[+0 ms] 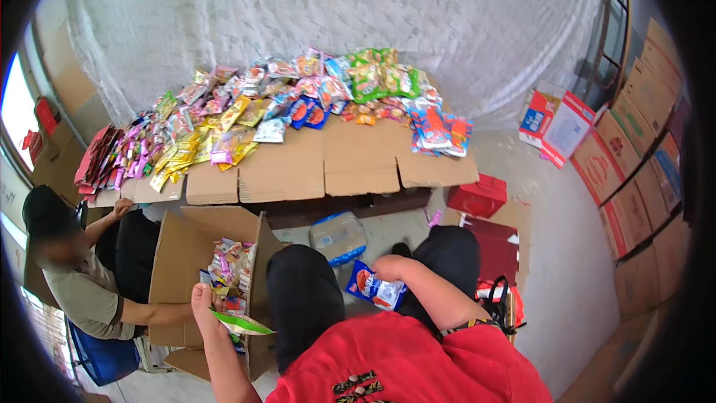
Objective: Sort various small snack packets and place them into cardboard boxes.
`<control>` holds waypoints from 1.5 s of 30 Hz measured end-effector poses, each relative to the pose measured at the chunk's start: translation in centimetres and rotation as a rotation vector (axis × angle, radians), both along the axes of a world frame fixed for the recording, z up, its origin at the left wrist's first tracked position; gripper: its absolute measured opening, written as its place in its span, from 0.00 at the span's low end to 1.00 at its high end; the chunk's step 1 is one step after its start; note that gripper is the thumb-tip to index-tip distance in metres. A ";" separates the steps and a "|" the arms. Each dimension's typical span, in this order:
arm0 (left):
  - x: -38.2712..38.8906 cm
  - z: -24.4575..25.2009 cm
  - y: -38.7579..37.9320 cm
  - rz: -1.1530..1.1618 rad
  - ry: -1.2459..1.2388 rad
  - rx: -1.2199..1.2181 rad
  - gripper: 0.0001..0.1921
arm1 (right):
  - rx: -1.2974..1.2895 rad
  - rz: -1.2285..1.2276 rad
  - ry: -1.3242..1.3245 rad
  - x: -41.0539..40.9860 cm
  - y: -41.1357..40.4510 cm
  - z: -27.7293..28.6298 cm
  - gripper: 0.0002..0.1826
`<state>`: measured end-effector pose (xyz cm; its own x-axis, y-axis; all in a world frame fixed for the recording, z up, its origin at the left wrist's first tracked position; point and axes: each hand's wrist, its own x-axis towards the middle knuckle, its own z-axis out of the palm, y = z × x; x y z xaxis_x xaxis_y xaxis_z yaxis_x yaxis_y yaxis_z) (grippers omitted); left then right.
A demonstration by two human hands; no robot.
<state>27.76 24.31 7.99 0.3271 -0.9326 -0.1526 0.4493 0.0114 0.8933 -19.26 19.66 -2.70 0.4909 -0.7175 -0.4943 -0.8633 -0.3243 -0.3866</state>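
My left hand (208, 307) is over the open cardboard box (179, 246) and grips a green and white snack packet (241, 323), seen nearly edge-on. Inside the box lies a heap of mixed snack packets (229, 268). Between my knees, my right hand (390, 267) pinches the top corner of a blue snack bag (373, 288) with a red picture and writing on it. That bag hangs tilted near my right thigh.
A co-worker (84, 268) sits left of the box, one arm reaching to it. Ahead, a cardboard-covered table (279, 179) bears piled snacks. A wrapped bundle (338, 238) and a red gift bag (477, 196) are on the floor; stacked cartons (629, 190) line the right.
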 end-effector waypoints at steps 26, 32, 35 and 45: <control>-5.8 1.6 -2.8 0.321 0.020 -0.061 0.07 | -0.032 -0.039 -0.932 16.8 0.0 14.5 0.13; -6.4 -1.6 -1.8 0.060 0.126 -0.019 0.05 | 0.083 -0.289 -0.900 10.7 -2.0 12.3 0.15; -4.6 -4.1 -1.7 0.009 -0.511 0.045 0.04 | 0.157 -0.471 -0.979 5.2 -3.9 9.4 0.17; -2.4 -10.7 1.5 -0.351 -1.373 0.266 0.37 | -0.139 -0.927 -1.073 -5.7 -12.5 13.7 0.12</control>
<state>25.40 25.76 -2.71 0.1196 -0.9887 -0.0906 -0.8066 -0.1500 0.5718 -24.95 7.19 10.99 -0.0899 -0.9919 -0.0892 -0.0951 0.0977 -0.9907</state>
